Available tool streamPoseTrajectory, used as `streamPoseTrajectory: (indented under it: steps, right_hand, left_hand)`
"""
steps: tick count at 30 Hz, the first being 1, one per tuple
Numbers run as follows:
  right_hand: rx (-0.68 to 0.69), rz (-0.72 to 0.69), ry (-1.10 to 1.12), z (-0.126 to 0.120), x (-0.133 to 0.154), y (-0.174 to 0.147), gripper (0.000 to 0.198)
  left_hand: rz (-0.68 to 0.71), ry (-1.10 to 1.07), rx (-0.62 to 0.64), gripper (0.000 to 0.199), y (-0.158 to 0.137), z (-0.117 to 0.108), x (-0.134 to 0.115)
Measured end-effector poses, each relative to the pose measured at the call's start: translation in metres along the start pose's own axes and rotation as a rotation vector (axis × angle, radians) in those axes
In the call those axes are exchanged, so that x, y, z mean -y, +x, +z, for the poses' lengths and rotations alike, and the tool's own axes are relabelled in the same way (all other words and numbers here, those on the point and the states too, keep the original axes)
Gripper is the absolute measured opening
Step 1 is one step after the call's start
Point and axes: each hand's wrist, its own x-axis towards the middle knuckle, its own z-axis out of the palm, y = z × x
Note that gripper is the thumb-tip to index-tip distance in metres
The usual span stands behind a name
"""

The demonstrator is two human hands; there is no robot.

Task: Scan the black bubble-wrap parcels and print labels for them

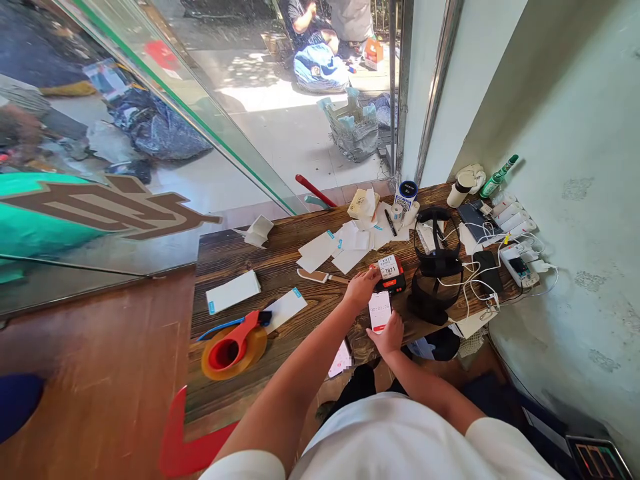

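Observation:
My left hand [361, 290] reaches to the left side of a small black and red label printer [395, 285], its fingers closed at the edge. A printed white label [388, 267] with large digits lies on top of the printer. Just in front of it, my right hand [390, 335] grips the lower end of a phone [380, 311], thumb on the left side and fingers on the right. The phone's white screen shows a running-timer style display with a red bar at the bottom. Left of my left hand lies a knife with a wooden handle [337, 278].
White cards [317, 251] and a card stack [233, 292] lie on the wooden table [285, 250]. A red tape dispenser [235, 348] sits at the left. Right are a black headset [438, 263], tangled cables [475, 277], a power strip [520, 265] and a cup [460, 190].

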Motion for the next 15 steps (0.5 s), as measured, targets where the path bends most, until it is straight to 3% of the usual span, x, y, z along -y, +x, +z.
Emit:
streamPoseTrajectory:
  steps: [15]
  right_hand:
    - [0.009, -0.002, -0.011, -0.0005, -0.0003, -0.0001, 0.082]
  left_hand:
    - [-0.013, -0.033, -0.005, 0.062, -0.0004, -0.0038, -0.0024]
